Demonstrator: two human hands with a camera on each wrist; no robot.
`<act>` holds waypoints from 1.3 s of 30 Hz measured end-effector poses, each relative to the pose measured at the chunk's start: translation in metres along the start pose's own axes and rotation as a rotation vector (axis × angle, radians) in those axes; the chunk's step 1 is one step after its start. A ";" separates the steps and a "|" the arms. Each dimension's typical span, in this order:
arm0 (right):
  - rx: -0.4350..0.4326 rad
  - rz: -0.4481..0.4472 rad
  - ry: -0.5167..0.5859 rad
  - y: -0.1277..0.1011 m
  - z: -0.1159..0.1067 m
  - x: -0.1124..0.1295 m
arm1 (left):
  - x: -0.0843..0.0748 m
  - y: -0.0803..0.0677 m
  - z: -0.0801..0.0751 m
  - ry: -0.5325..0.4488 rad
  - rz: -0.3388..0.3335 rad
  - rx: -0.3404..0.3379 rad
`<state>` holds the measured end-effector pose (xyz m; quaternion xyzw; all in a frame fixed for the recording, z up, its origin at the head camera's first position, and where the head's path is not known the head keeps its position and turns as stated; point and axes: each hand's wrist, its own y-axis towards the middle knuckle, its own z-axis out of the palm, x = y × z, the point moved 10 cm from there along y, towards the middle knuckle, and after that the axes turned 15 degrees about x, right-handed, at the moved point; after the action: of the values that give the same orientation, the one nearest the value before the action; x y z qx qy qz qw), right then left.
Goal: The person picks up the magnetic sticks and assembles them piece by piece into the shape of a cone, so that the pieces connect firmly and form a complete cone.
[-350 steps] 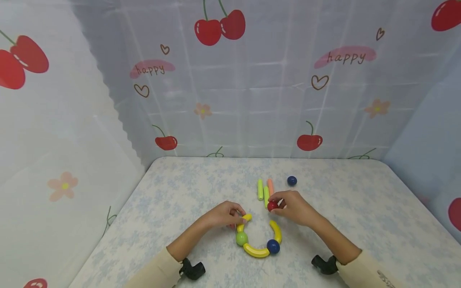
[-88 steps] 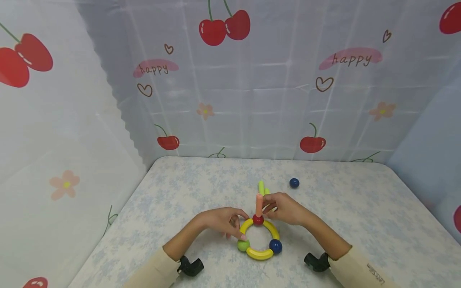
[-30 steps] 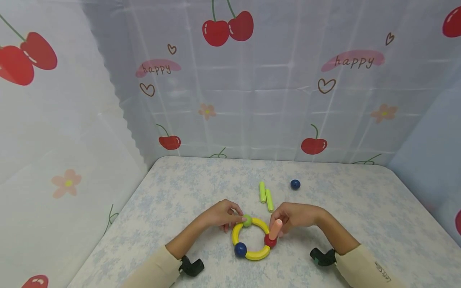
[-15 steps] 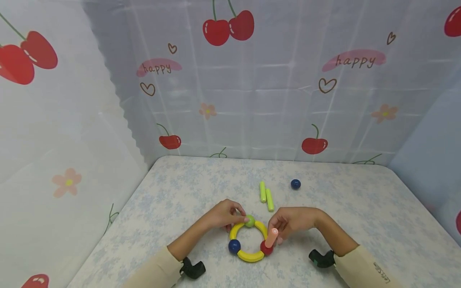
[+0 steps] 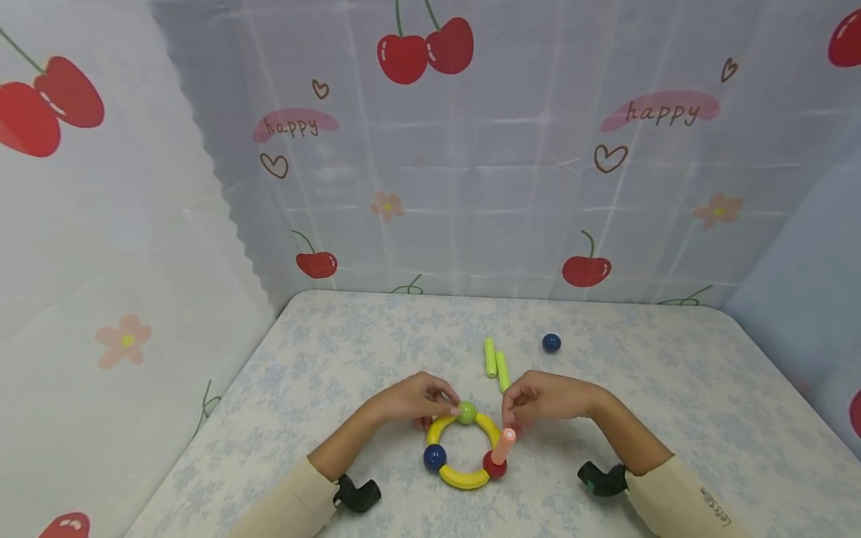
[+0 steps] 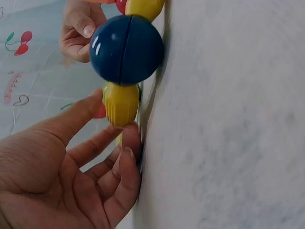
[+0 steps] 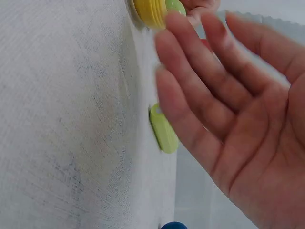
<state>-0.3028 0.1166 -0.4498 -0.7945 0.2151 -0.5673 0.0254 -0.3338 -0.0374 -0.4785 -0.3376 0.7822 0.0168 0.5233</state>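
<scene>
A ring of curved yellow rods [image 5: 464, 479] and balls lies on the table. The joints are a green ball [image 5: 467, 412] at the far side, a blue ball [image 5: 435, 458] at left and a red ball [image 5: 495, 465] at right. An orange straight rod [image 5: 504, 446] stands tilted on the red ball. My left hand [image 5: 418, 397] pinches the green ball between thumb and fingers; in the left wrist view the blue ball [image 6: 126, 50] is in front. My right hand [image 5: 548, 396] hovers just beyond the orange rod, holding nothing, its fingers loosely extended in the right wrist view.
Two light green rods [image 5: 490, 359] lie beyond the ring, one partly behind my right hand. A loose dark blue ball [image 5: 551, 343] sits farther back to the right. A cherry-print curtain [image 5: 444, 187] rises behind the table's far edge [image 5: 504, 298].
The ring has turned clockwise, carrying the red ball and orange rod from the far side to the right. My right hand has since let go of them and drawn slightly away.
</scene>
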 end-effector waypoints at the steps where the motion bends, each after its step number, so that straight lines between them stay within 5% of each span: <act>1: -0.073 0.012 -0.017 -0.002 -0.008 0.000 | 0.001 0.000 0.000 -0.003 0.002 0.017; 7: -0.439 0.089 -0.117 -0.020 -0.046 -0.004 | 0.006 0.000 0.000 -0.028 0.012 0.052; 14: -0.617 0.197 -0.182 -0.023 -0.065 -0.007 | 0.008 0.004 0.000 -0.036 -0.015 -0.030; 27: -0.623 0.509 -0.201 -0.006 -0.080 -0.036 | 0.009 0.005 0.000 -0.035 -0.048 -0.085; 39: -0.534 0.589 -0.190 -0.001 -0.079 -0.048 | 0.008 0.003 0.000 -0.030 -0.040 -0.086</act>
<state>-0.3871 0.1513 -0.4644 -0.7265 0.5699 -0.3840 -0.0007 -0.3371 -0.0391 -0.4862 -0.3751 0.7658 0.0451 0.5203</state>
